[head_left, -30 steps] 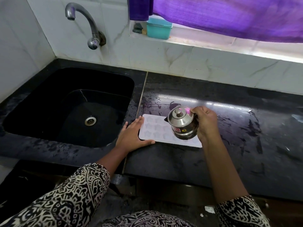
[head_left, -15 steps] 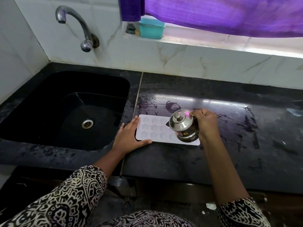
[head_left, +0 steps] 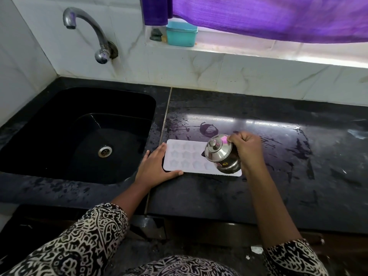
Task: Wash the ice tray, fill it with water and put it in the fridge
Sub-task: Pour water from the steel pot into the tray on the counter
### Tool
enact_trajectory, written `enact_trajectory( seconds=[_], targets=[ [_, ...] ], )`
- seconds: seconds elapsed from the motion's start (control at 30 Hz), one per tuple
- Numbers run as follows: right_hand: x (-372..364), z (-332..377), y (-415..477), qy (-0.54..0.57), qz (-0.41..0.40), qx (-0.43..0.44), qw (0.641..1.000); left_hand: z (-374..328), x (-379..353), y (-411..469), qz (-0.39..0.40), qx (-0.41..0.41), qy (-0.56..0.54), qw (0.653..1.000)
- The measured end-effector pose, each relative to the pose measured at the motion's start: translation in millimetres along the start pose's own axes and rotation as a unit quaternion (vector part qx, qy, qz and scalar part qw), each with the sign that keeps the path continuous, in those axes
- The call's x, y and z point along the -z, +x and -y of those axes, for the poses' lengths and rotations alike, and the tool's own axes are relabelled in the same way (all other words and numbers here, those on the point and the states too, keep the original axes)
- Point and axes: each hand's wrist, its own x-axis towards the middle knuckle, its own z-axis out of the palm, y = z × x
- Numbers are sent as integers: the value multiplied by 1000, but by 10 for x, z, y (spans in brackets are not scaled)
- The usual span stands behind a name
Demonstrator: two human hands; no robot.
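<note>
A white ice tray (head_left: 186,156) with star-shaped cells lies flat on the black counter (head_left: 278,176), just right of the sink. My left hand (head_left: 156,168) rests flat against the tray's left end, thumb along its front edge. My right hand (head_left: 248,150) holds a small lidded steel pot (head_left: 221,154), tilted left over the tray's right half. The pot hides the tray's right cells. I cannot tell whether water is coming out.
A black sink (head_left: 79,136) with a drain (head_left: 105,151) lies to the left, under a wall tap (head_left: 87,30). A teal box (head_left: 181,34) stands on the window ledge below a purple curtain (head_left: 268,16). The counter by the tray is wet.
My right hand has tipped the steel pot a little further over the tray. My left hand stays on the tray's left end. My head has shifted slightly.
</note>
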Motion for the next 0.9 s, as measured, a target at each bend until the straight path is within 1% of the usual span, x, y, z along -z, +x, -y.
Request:
enact_trajectory(
  seconds=[0.3, 0.47, 0.6, 0.9],
  targets=[
    [-30, -21, 41, -18, 10, 13, 1000, -5, -6, 11, 19, 14, 21, 1000],
    [-23, -37, 54, -26, 7, 22, 999, 2, -11, 17, 14, 18, 16, 1000],
    [-30, -42, 63, -31, 11, 25, 999, 4, -3, 23, -1, 10, -9, 1000],
    [-42, -57, 83, -39, 19, 39, 998, -19, 1, 7, 7, -1, 11, 1000]
  ],
)
